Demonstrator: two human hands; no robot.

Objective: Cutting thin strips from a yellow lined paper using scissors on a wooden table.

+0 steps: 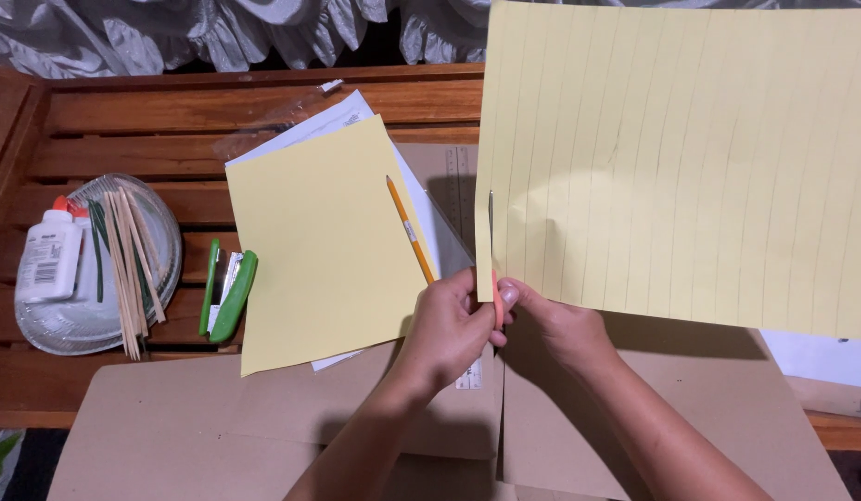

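My right hand (pixel 555 327) pinches the lower edge of a large yellow sheet (pixel 690 167) marked with pencilled vertical lines and holds it upright in front of me. My left hand (pixel 447 327) grips orange-handled scissors (pixel 492 278), touching the right hand. The thin blade points straight up along a line near the sheet's left edge. Part of the scissors' handle is hidden by my fingers.
A second yellow sheet (pixel 319 241) lies on white papers with an orange pencil (pixel 410 229) across it, and a clear ruler (pixel 460 181) beside it. A green stapler (pixel 228 292), a silver plate (pixel 78 320) with glue bottle (pixel 50 255) and wooden sticks (pixel 126 269) sit left. Brown cardboard (pixel 217 417) covers the wooden table's near side.
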